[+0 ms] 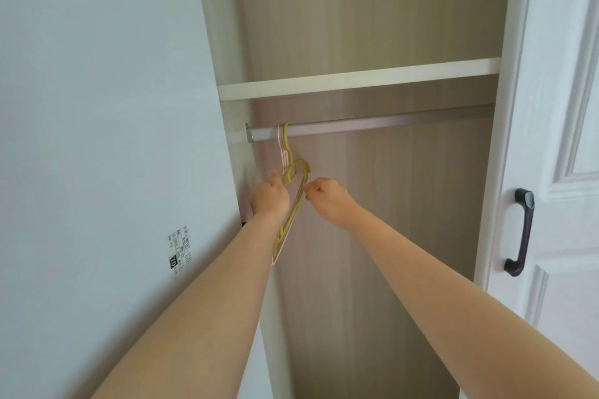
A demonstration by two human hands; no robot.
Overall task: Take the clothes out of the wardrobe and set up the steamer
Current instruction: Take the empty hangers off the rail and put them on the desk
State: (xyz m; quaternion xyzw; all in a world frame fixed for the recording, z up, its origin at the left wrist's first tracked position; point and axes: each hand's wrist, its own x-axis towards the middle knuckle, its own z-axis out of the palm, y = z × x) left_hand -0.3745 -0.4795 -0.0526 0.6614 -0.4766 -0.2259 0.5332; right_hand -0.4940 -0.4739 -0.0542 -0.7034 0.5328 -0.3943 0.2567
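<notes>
View from head height, looking up into an open wardrobe (389, 204) that fills the middle of the frame. Two bare forearms reach up from the bottom edge and meet at centre. A metal rail (372, 127) runs across under a white shelf (356, 78). At the rail's left end hangs a small bunch of thin plastic hangers (293, 207), one yellow and the rest pale pink, all bare, their hooks over the rail. The left hand (269, 197) is curled round the hangers just under the hooks, thumb up. The right hand (324, 201), just right of it, pinches the sloping arm of the front hanger between thumb and fingertips. No clothes show anywhere: the rest of the rail is bare, and nothing lies on the shelf as far as can be seen. The wardrobe floor is out of frame. On the right stands a white panelled door (557, 139) with a dark handle (522, 233); at lower left a small printed label (176, 249) sits on the pale side panel. No steamer is in view. The wardrobe part of the job looks nearly finished, with only hangers left to handle; setting up the steamer appears to remain.
</notes>
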